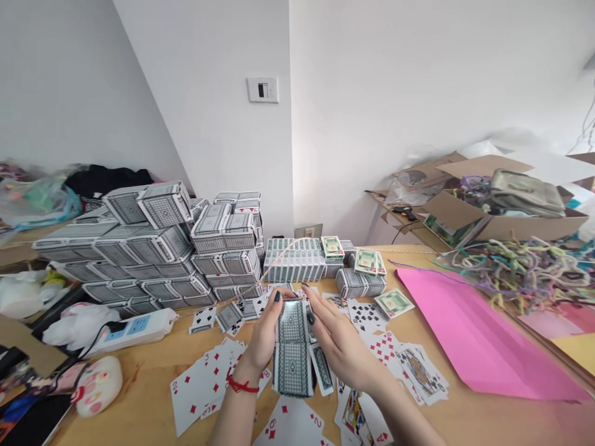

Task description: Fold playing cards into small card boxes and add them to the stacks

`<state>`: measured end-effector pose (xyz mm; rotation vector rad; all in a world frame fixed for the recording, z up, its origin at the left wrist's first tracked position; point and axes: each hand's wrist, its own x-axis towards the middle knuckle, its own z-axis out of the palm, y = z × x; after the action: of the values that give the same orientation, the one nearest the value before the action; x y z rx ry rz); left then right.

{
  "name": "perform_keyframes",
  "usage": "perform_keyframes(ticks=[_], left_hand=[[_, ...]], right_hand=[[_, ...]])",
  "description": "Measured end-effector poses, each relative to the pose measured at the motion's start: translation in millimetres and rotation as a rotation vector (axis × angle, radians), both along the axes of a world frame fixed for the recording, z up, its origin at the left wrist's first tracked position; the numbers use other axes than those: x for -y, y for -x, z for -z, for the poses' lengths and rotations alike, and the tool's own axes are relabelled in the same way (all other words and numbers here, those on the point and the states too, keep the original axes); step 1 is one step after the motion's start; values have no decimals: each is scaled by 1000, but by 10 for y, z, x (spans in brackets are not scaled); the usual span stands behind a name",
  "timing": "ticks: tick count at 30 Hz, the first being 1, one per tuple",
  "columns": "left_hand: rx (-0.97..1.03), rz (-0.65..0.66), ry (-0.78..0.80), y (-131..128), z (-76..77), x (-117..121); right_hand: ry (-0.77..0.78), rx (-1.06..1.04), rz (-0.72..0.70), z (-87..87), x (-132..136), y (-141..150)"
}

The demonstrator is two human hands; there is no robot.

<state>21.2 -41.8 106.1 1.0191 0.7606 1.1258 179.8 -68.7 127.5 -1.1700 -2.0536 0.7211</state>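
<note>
A box-like block covered in grey-backed playing cards (292, 365) is between my two hands above the table. My left hand (261, 341) grips its left side, thumb along the upper edge. From the right, my right hand (341, 347) presses its fingers, held close together, against the far right part of the block. One narrow card (321, 370) sticks out at the block's lower right side. Large face-up cards (204, 378) with red diamonds lie left of my hands, and more cards (418, 365), including a queen, lie to the right.
Stacked grey card-covered blocks (162, 248) rise at the back left. Small green-and-white card boxes (394, 303) sit at the right. Also about are a power strip (139, 331), a pink sheet (474, 341), a heap of coloured pipe cleaners (515, 266) and an open cardboard box (534, 223).
</note>
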Motion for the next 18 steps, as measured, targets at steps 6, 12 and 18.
perform_keyframes(ticks=[6,12,18], left_hand=[[-4,23,22,-26,16,-3],[12,25,22,25,-21,9],[-34,51,-13,73,-52,29]], right_hand=[[110,-122,-126,-25,0,-163],[225,-253,-208,38,-35,-204],[210,-205,-186,-14,-7,-170]])
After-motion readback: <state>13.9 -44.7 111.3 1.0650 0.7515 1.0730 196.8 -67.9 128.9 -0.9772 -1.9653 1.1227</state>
